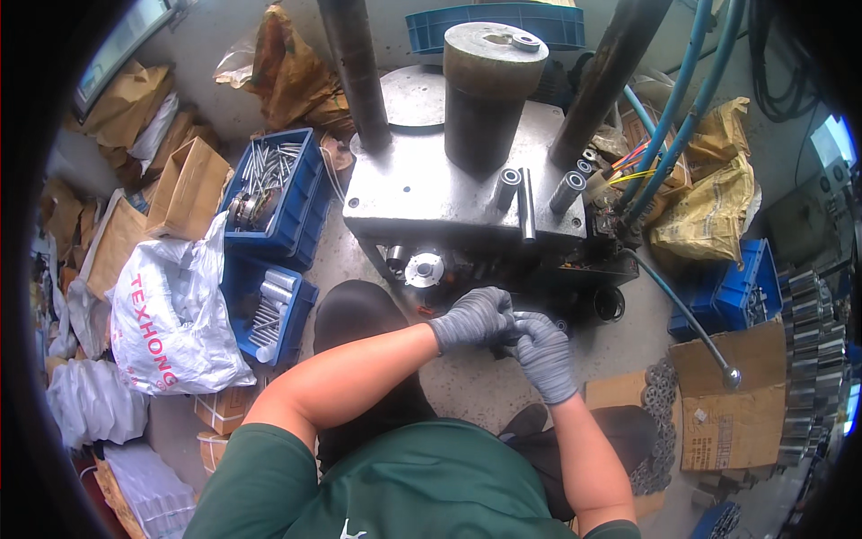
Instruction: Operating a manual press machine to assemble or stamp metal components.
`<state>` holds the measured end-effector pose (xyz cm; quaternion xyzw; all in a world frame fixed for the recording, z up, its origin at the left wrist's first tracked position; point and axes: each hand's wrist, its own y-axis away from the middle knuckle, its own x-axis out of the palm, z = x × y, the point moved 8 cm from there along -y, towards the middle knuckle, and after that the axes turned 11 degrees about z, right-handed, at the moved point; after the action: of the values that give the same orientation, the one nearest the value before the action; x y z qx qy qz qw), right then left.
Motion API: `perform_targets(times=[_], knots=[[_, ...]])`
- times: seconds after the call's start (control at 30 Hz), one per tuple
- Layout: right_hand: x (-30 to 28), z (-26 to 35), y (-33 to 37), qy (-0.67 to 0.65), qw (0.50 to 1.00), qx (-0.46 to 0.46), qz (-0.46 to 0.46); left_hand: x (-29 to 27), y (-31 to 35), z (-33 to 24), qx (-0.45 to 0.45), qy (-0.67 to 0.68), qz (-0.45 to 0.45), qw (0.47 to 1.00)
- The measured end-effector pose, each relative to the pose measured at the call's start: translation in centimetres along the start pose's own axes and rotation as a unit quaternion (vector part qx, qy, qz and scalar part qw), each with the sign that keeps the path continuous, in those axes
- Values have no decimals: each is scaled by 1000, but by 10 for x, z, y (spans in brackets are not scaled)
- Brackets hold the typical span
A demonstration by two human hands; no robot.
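Observation:
My left hand (478, 316) and my right hand (544, 349), both in grey knit gloves, meet in front of the press table, above my lap. Each is closed, the fingers curled together around something small that I cannot make out. Just beyond them is the steel press table (404, 199). Near its front edge stand two short stacks of bearings (508, 183) (571, 187), with a slim steel shaft (527, 205) between them. A round silver flange (424, 269) sits below the table's edge, close to my left hand.
A thick ram (489, 99) stands between two steel columns. Blue crates (301, 202) with metal rods and a white sack (175, 314) are on the left. A jointed hose (682, 314), a cardboard box (732, 395) and stacked metal rings (660, 422) are on the right.

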<state>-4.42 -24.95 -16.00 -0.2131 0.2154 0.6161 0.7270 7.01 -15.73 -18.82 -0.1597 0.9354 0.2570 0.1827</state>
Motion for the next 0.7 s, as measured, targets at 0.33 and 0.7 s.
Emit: perform_targets(times=[0.33,0.7], knots=[[-7,10,2,60,997,-27,-32,0,-1,8,-33,168,19,985],[-28,20,7,117,985,-67,-107,-6,-10,23,-14,174,-75,982]])
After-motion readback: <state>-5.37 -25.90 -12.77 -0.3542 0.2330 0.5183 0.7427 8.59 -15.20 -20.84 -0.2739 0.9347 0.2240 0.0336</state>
